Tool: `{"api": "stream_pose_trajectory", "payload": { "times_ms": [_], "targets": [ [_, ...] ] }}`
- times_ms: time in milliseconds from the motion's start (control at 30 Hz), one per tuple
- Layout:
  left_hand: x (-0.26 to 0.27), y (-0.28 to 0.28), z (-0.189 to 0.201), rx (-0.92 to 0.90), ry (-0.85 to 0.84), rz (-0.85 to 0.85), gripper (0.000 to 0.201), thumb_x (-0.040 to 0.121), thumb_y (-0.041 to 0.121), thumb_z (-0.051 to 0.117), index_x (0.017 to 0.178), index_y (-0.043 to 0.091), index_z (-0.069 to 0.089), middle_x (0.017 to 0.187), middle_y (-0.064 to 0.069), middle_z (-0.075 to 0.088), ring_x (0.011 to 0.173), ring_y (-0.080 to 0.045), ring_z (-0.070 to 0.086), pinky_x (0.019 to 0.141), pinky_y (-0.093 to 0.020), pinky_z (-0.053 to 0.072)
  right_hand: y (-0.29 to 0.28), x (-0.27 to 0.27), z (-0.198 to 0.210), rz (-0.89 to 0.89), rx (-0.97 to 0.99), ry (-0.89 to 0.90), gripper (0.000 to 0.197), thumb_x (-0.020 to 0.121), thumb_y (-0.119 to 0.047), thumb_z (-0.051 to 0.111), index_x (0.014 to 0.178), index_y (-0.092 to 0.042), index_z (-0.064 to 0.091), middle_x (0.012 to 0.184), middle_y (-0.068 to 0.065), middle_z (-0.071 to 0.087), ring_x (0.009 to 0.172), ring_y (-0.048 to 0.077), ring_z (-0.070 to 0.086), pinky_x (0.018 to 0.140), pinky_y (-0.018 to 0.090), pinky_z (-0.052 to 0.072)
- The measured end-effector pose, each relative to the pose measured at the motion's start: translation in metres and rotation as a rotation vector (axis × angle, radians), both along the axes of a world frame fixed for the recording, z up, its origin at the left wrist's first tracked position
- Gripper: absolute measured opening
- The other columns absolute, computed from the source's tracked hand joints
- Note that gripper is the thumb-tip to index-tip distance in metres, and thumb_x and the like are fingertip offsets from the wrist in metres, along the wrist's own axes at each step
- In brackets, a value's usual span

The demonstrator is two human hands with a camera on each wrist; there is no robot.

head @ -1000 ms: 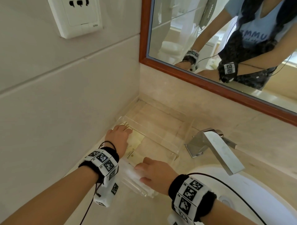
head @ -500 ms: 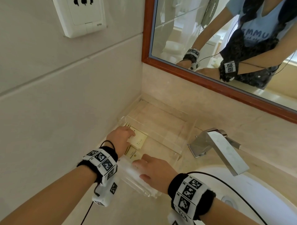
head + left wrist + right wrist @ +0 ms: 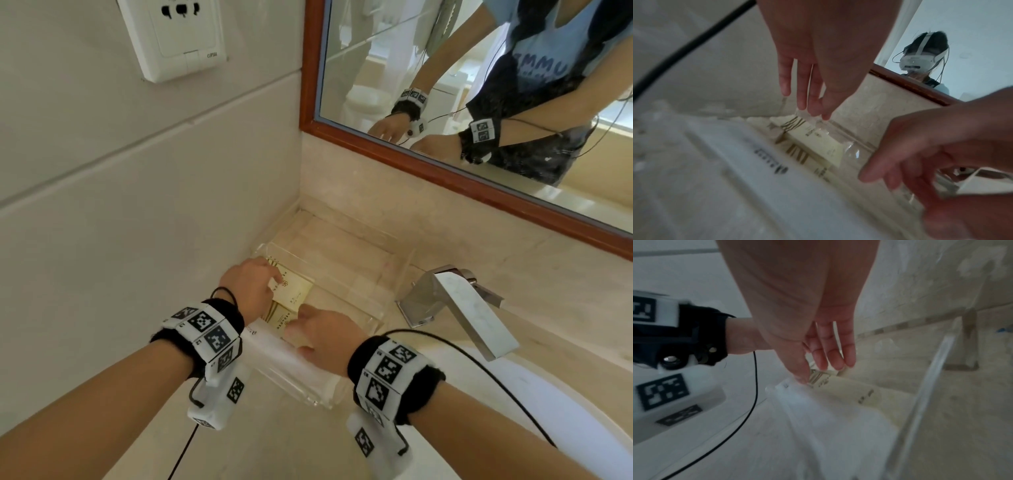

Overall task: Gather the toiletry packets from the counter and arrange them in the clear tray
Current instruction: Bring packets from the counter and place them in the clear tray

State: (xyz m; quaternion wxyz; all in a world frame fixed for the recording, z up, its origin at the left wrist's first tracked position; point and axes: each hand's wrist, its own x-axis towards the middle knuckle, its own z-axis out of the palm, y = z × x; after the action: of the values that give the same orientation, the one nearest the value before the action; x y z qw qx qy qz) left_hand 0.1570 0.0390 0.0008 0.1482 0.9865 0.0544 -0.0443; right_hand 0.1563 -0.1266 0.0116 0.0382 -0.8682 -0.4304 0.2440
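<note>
A clear tray (image 3: pixel 394 270) sits in the counter's back left corner. Inside it, near the left wall, lies a cream packet (image 3: pixel 295 289) with my left hand (image 3: pixel 274 274) on its near end. In the left wrist view the left fingertips (image 3: pixel 813 112) are straight and touch that cream packet (image 3: pixel 818 141). Nearer me lie a second cream packet (image 3: pixel 282 318) and a white packet (image 3: pixel 270 349). My right hand (image 3: pixel 298 329) hovers over them. In the right wrist view its straight fingertips (image 3: pixel 830 365) touch the second cream packet (image 3: pixel 855 389) beside the white packet (image 3: pixel 828 426).
A chrome faucet (image 3: pixel 459 308) stands right of the tray, with the white basin (image 3: pixel 555 421) below it. The tiled wall (image 3: pixel 137 205) runs close along the left, carrying a socket (image 3: pixel 174 34). A wood-framed mirror (image 3: pixel 479 85) hangs behind. Wrist cables trail from both arms.
My left hand has pushed the upper cream packet farther into the tray, away from the lower one. The right hand has edged forward over the near packets.
</note>
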Motion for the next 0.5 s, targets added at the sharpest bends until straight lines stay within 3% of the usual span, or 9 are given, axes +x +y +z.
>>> {"api": "stream_pose_trajectory", "payload": {
  "times_ms": [167,267,500],
  "targets": [
    [-0.001,-0.012,0.025,0.010,0.004,-0.023,0.030,0.090,0.011,0.049,0.114,0.023,0.061,0.126,0.001,0.056,0.110,-0.019,0.057,0.089,-0.031,0.048,-0.011,0.017,0.019,-0.073,0.034,-0.038,0.035,0.095,-0.017,0.050,0.130,-0.021,0.052,0.122,0.005,0.055,0.108,0.025,0.058,0.087,0.036,0.050],
    [0.000,-0.024,0.036,0.033,0.019,-0.052,0.029,0.090,0.012,0.048,0.115,0.023,0.061,0.127,0.002,0.055,0.111,-0.019,0.056,0.091,-0.032,0.047,-0.028,0.020,0.029,-0.110,0.036,-0.077,0.034,0.095,-0.019,0.050,0.129,-0.021,0.052,0.119,0.004,0.058,0.106,0.024,0.058,0.083,0.033,0.047],
    [0.011,-0.089,0.062,0.053,-0.014,-0.165,0.031,0.091,0.012,0.045,0.115,0.020,0.061,0.122,-0.002,0.058,0.110,-0.023,0.057,0.092,-0.033,0.046,-0.103,0.017,0.050,-0.221,0.040,-0.119,0.033,0.094,-0.020,0.052,0.127,-0.019,0.053,0.117,0.006,0.059,0.108,0.026,0.058,0.088,0.037,0.049]
  ]
}}
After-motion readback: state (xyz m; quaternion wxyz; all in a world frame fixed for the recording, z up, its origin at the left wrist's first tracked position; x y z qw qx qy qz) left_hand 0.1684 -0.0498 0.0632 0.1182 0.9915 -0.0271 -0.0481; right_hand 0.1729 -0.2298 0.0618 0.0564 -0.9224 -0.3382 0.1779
